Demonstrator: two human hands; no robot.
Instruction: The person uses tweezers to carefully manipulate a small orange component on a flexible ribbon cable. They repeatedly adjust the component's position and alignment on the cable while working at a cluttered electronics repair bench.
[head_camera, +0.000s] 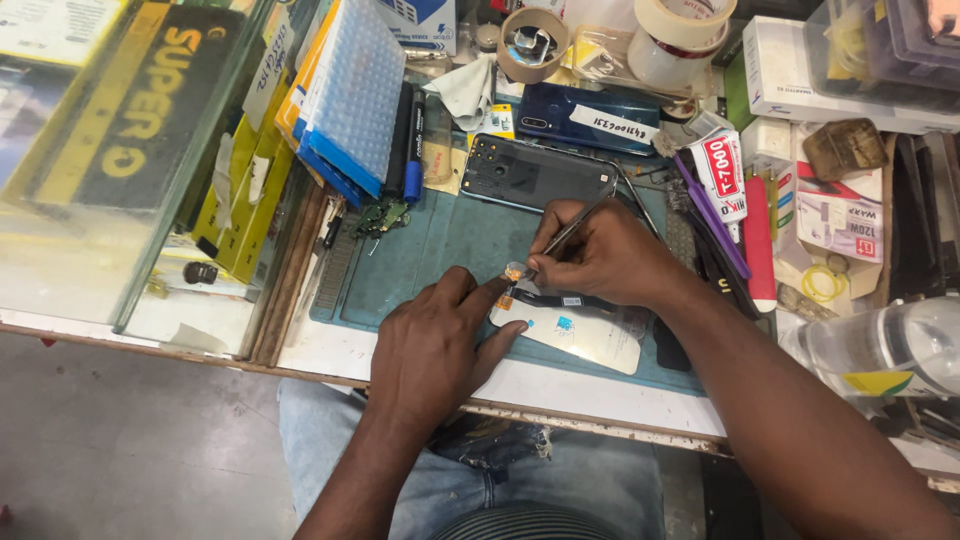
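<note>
My right hand (612, 256) grips thin metal tweezers (570, 232), their tip down at a small shiny part (514, 271) at the top edge of an opened phone (575, 330) that lies on the teal work mat (420, 255). My left hand (435, 345) rests on the mat, its forefinger pressing beside that small part and its thumb against the phone's left end. A dark phone back cover (530, 170) lies just beyond my hands. Much of the opened phone is hidden under my right hand.
A dark blue phone (585, 115) with a white label, tape rolls (535, 40), glue tubes (722, 175), boxes and tools crowd the back and right. Blue and yellow boxes (345, 95) lean at the left beside a glass case (110, 160). A plastic bottle (885, 345) lies right.
</note>
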